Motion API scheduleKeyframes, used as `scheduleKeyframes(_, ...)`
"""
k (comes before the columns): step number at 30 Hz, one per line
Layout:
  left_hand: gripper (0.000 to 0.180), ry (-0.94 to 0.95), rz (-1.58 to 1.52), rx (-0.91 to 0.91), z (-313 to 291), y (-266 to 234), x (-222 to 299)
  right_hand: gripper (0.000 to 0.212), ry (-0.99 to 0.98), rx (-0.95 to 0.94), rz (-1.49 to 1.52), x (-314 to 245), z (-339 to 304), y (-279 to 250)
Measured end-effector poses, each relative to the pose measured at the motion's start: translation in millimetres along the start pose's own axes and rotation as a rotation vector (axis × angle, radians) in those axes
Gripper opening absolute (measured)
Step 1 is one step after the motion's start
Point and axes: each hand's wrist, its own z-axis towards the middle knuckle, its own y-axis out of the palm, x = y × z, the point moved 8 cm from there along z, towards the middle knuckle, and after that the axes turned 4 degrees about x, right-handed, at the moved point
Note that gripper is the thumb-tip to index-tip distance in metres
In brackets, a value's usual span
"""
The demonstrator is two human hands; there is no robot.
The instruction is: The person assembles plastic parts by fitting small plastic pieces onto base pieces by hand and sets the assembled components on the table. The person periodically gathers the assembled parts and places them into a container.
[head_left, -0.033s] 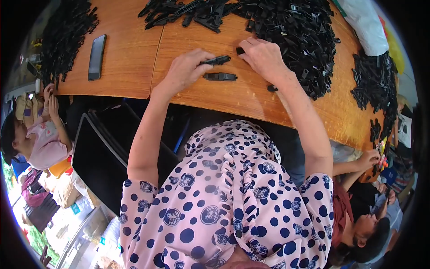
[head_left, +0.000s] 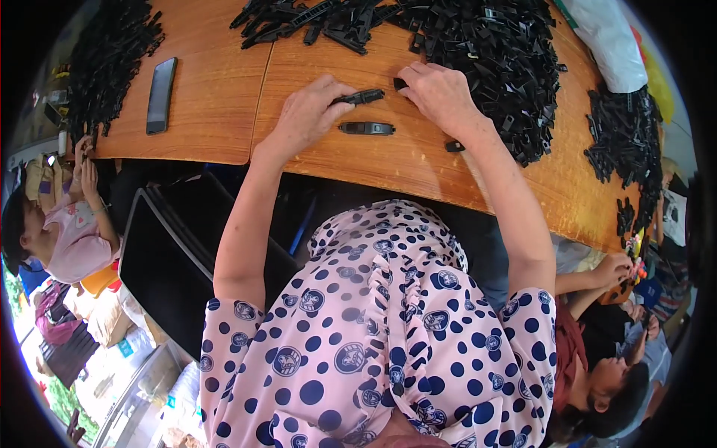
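My left hand (head_left: pixel 310 112) pinches a long, narrow black plastic piece (head_left: pixel 362 98) that points to the right. On the table just below it lies a separate black plastic piece (head_left: pixel 367 128), longish with rounded ends. To the right, my right hand (head_left: pixel 439 93) has its fingers closed on a small black plastic part (head_left: pixel 400 84), mostly covered by the fingertips. A gap separates the two held parts. Another small black part (head_left: pixel 454 146) rests on the table under my right wrist.
A large heap of small black parts (head_left: pixel 508 75) covers the table at the right, with longer black strips (head_left: pixel 321 19) at the far edge. A phone (head_left: pixel 161 95) lies left, beside another black pile (head_left: pixel 112 67). A white bag (head_left: pixel 609 45) stands far right. People sit at both sides.
The long piece in my left hand has shifted very slightly upward and left. The piece on the table looks slightly turned. My right hand has hardly moved.
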Motion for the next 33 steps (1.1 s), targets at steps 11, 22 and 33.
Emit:
scheduleKeyframes(11, 0.017, 0.034, 0.063, 0.117, -7, -4, -11, 0.019, -0.167, -0.203, 0.135, -38, 24, -1)
scheduleKeyframes(22, 0.014, 0.050, 0.019, 0.176, -6, -7, -13, 0.018, -0.169, -0.255, 0.277, -42, 21, -13)
scheduleKeyframes(33, 0.015, 0.022, 0.005, 0.147, -2, -2, -12, 0.018, -0.097, -0.272, 0.424, -50, 26, 12)
